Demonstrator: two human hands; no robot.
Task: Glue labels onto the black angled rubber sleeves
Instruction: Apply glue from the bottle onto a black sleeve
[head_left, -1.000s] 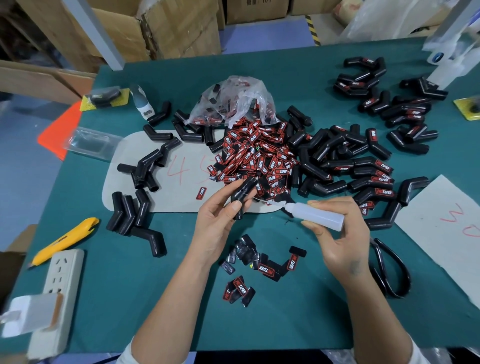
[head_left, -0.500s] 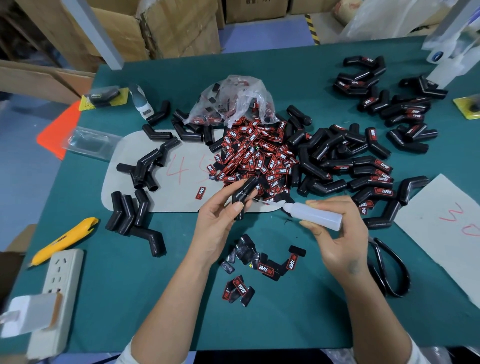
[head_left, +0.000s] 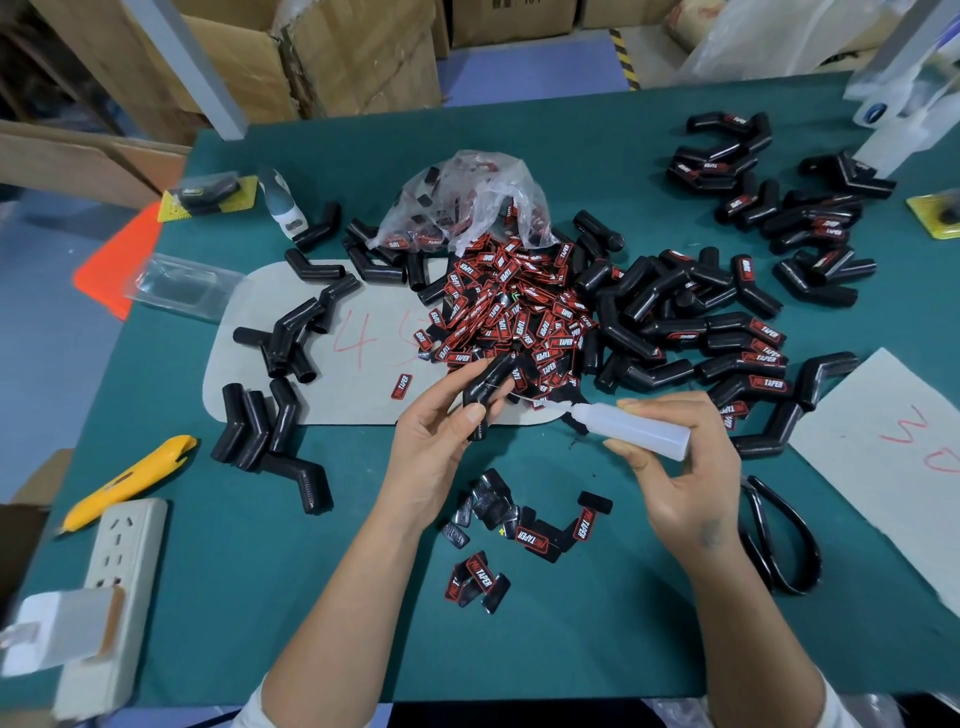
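My left hand (head_left: 441, 447) grips a black angled rubber sleeve (head_left: 485, 387) above the green table. My right hand (head_left: 685, 478) holds a white glue bottle (head_left: 634, 428) with its thin nozzle pointing left at the sleeve. A heap of red and black labels (head_left: 514, 306) spills from a clear plastic bag (head_left: 467, 202) behind the hands. Several loose labels (head_left: 524, 530) lie on the table in front of me. Sleeves with labels on them (head_left: 743, 358) are piled at the right, and plain sleeves (head_left: 270, 421) lie at the left.
Black scissors (head_left: 779, 540) lie by my right wrist. A yellow utility knife (head_left: 130, 480) and a white power strip (head_left: 119, 577) sit at the left. Two grey card sheets (head_left: 893, 457) with red numbers lie on the green table (head_left: 571, 649). Cardboard boxes (head_left: 337, 57) stand behind.
The glue bottle's nozzle has stayed at the sleeve while both hands shifted slightly. The rest of the table looks the same.
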